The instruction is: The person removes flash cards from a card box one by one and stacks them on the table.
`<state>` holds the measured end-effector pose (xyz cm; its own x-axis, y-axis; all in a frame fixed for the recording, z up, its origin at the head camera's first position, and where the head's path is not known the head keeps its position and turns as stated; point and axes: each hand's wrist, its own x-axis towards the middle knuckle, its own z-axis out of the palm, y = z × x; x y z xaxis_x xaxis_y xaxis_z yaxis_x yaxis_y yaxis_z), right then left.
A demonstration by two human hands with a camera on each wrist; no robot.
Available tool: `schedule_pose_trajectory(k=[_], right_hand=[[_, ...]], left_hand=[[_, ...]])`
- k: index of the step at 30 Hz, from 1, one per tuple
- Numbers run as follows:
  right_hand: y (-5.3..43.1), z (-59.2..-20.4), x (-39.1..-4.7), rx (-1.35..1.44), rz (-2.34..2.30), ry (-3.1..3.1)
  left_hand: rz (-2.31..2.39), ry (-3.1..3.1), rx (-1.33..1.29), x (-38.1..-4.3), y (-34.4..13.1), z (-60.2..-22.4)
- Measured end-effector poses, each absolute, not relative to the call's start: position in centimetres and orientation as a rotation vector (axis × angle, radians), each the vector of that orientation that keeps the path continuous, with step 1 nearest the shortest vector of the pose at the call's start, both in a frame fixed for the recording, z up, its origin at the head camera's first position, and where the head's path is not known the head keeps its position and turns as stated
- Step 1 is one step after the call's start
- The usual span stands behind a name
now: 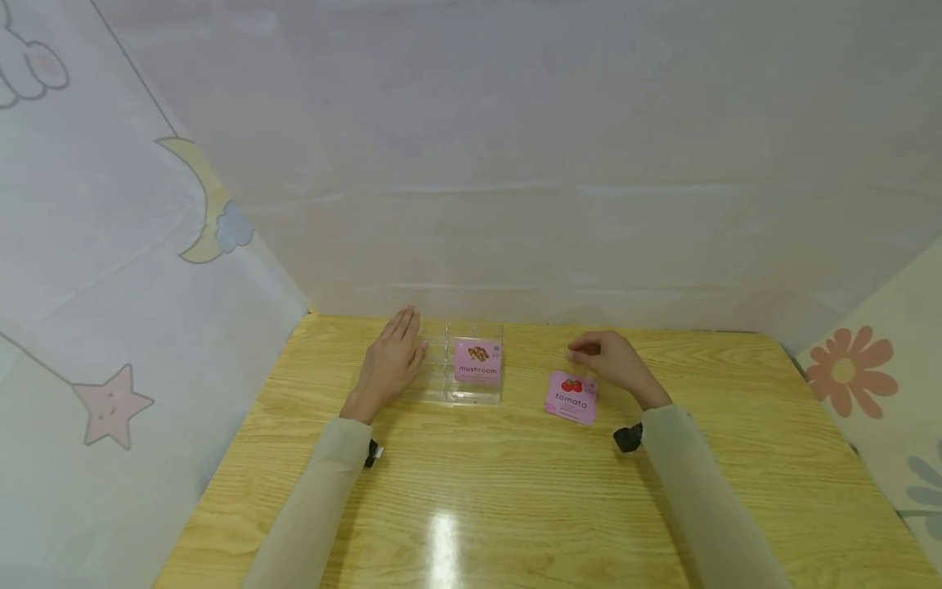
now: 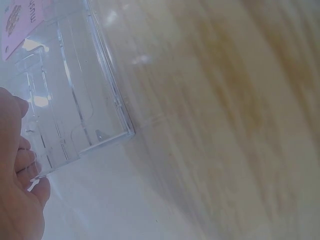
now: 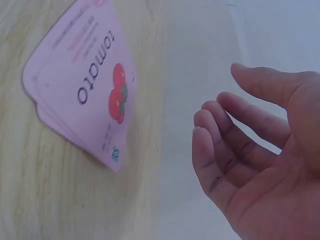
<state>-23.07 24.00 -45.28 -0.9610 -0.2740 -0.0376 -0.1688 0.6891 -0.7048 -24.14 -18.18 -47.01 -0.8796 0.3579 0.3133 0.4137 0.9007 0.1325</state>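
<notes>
A clear plastic divided tray lies on the table with a pink mushroom card in its right part. At the tray's left side rests my left hand, its fingers stretched forward and close together. The left wrist view shows fingertips touching the tray's edge; part of the hand is cut off there. Right of the tray, a small stack of pink cards lies on the wood, with a tomato card on top. Just beyond it hovers my right hand, fingers loosely bent and holding nothing.
The wood-grain table meets a pale sheet wall close behind the tray and cards. Printed sheets with a star and a flower hang along the left and right sides.
</notes>
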Motion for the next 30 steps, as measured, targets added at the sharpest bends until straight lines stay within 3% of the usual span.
schedule_pose_trajectory(k=[30], right_hand=[[16.2, -40.8, -21.6, -0.57, -1.137, 2.829]], left_hand=[[-0.29, -2.8, -0.564, -24.1, -18.0, -46.9]])
